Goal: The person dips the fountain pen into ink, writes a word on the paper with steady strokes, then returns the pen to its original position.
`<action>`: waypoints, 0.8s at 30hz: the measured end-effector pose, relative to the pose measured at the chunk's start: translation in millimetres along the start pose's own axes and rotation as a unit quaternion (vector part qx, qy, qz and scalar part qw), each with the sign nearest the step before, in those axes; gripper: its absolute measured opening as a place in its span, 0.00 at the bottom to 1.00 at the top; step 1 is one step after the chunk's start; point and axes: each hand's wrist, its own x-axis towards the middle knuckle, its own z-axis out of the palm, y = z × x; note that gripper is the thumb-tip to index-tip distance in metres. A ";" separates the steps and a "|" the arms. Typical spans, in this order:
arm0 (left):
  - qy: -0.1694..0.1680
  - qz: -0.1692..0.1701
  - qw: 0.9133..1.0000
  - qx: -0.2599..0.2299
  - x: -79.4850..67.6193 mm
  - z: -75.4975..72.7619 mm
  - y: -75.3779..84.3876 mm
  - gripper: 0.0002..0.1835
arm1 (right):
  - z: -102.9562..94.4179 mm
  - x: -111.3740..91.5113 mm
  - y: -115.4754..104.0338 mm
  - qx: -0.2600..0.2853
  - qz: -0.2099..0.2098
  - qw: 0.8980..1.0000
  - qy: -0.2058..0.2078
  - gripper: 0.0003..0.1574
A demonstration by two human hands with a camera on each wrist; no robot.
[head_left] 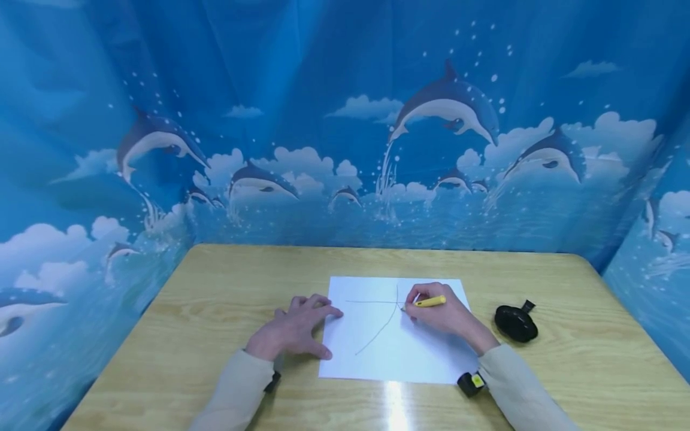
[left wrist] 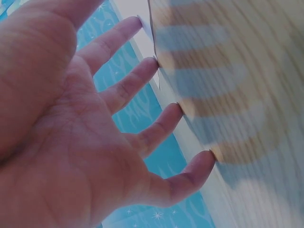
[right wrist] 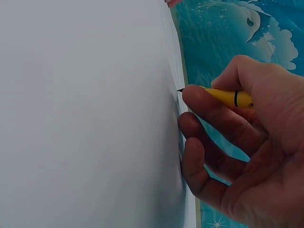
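A white sheet of paper (head_left: 372,353) lies on the table, bearing a horizontal line, a short vertical one and a long stroke slanting down to the left. My right hand (head_left: 439,308) pinches a yellow pen (head_left: 431,301) between thumb and fingers. Its dark tip meets the paper near where the lines cross; the right wrist view shows the same yellow pen (right wrist: 242,99) close up. Spread over the sheet's left edge is my left hand (head_left: 299,328), fingertips touching paper and wood. In the left wrist view, the left hand (left wrist: 71,118) shows its palm and extended fingers.
To the right of the paper, a small black dish-shaped object (head_left: 516,323) with a short tab sits on the wooden table (head_left: 242,281). A blue curtain (head_left: 323,120) printed with dolphins and clouds hangs behind the table and along both sides.
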 end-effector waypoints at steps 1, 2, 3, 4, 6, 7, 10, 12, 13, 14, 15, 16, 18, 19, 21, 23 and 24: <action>0.001 -0.001 1.000 0.002 0.2 0.1 -0.3 0.40 | 0.0 -0.2 0.1 0.000 0.000 1.000 -0.002 0.02; 0.001 -0.001 1.000 0.003 0.4 0.3 -0.5 0.40 | -0.1 -0.4 0.3 0.000 0.001 1.000 -0.003 0.02; 0.002 -0.001 1.000 0.004 0.4 0.3 -0.8 0.40 | -0.2 -0.6 0.3 -0.002 0.001 1.000 -0.005 0.03; 0.002 0.000 1.000 0.004 0.3 0.4 -1.1 0.40 | -0.3 -0.9 0.3 -0.002 0.001 1.000 -0.007 0.03; 0.002 0.001 1.000 0.004 0.4 0.8 -1.6 0.40 | -0.6 -1.4 0.4 -0.002 0.002 1.000 -0.010 0.04; 0.003 0.002 1.000 0.004 0.4 1.0 -1.8 0.40 | -0.7 -1.9 0.3 -0.002 0.003 1.000 -0.011 0.04; 0.002 0.003 1.000 0.003 1.3 1.9 -2.7 0.40 | -1.0 -3.5 0.3 -0.003 0.002 1.000 -0.012 0.04; 0.001 0.003 1.000 0.002 2.2 2.4 -3.2 0.40 | -1.2 -4.7 0.4 -0.004 0.001 1.000 -0.014 0.03; 0.000 0.003 1.000 0.002 2.6 2.6 -3.4 0.40 | -1.4 -5.3 0.5 -0.005 0.000 1.000 -0.015 0.03; 0.000 0.003 1.000 0.002 3.1 2.9 -3.8 0.40 | -1.6 -5.7 0.8 -0.005 -0.001 1.000 -0.015 0.03; -0.001 0.003 1.000 0.002 3.1 2.7 -3.7 0.40 | -1.9 -6.3 1.0 -0.006 -0.003 1.000 -0.015 0.03; -0.001 0.004 1.000 0.002 3.3 2.8 -3.9 0.40 | -2.2 -6.9 1.2 -0.007 -0.006 1.000 -0.016 0.03; -0.001 0.007 1.000 0.001 3.0 2.5 -3.4 0.40 | -3.0 -8.4 1.8 -0.008 -0.010 1.000 -0.017 0.02; -0.002 0.006 1.000 0.001 2.9 2.4 -3.3 0.40 | -3.4 -9.2 2.1 -0.008 -0.013 1.000 -0.018 0.02; -0.002 0.007 1.000 0.001 2.0 1.8 -2.5 0.40 | -4.2 -10.6 2.8 -0.009 -0.019 1.000 -0.020 0.03; -0.001 0.008 1.000 0.002 1.4 1.4 -2.0 0.40 | -4.9 -11.8 3.3 -0.011 -0.026 0.999 -0.021 0.03; 0.000 0.007 1.000 0.002 1.2 1.4 -1.8 0.40 | -5.2 -12.3 3.4 -0.012 -0.028 0.999 -0.021 0.03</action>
